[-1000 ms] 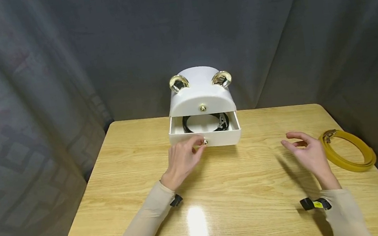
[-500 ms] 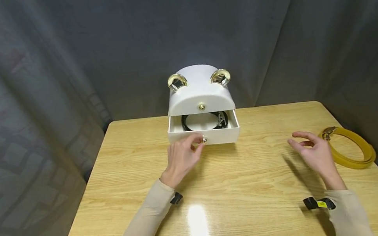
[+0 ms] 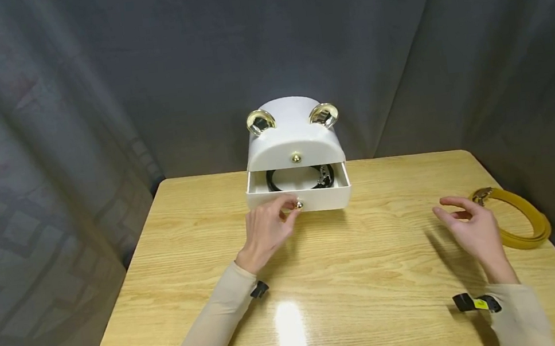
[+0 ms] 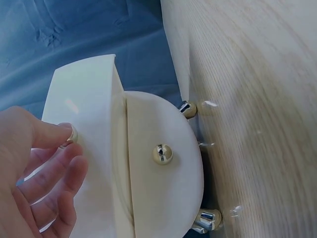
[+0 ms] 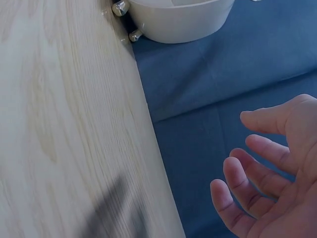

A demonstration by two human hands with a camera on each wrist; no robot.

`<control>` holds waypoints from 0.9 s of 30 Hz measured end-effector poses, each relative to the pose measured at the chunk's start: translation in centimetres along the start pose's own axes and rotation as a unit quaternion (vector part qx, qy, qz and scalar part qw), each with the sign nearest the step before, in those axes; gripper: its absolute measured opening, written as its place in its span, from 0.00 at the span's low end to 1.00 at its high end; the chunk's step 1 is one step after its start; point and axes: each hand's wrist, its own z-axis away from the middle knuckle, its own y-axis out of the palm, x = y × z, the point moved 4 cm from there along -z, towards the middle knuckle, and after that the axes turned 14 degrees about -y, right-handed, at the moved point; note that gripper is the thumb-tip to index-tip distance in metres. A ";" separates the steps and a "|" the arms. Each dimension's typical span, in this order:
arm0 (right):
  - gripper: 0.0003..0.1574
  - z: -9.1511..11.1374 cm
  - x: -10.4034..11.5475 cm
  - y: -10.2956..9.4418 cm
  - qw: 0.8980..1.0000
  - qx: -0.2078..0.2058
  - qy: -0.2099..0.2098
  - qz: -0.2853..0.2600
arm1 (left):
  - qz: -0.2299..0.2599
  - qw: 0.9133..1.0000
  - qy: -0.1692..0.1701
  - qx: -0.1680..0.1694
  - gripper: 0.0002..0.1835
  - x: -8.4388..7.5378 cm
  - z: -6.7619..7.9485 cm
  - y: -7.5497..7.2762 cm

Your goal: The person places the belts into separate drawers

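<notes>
At the back of the table stands a small white storage box [image 3: 291,116] with two gold ear-like rounds on top. Its lower drawer [image 3: 329,198] is pulled out, and a coiled black strap [image 3: 271,182] with silvery metal parts lies inside. My left hand [image 3: 266,229] pinches the drawer's gold knob [image 4: 73,135] between thumb and index finger. My right hand [image 3: 474,229] hovers over the table at the right with fingers loosely bent, holding nothing. Just beyond it lies a coiled yellow strap [image 3: 525,241] with a metal clasp, partly hidden behind the hand.
A second gold knob [image 3: 296,158] sits on the closed upper part of the box. The wooden table [image 3: 375,288] reaches dark grey curtains [image 3: 302,31] at the back and sides.
My right hand has moved right, closer to the yellow strap. The left hand keeps its pinch on the knob, and the drawer stays out about as far as before.
</notes>
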 end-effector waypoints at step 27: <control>0.35 1.9 -3.7 -2.9 0.998 0.013 0.050 0.034 | 0.008 1.000 -0.020 -0.001 0.11 0.0 -0.5 0.2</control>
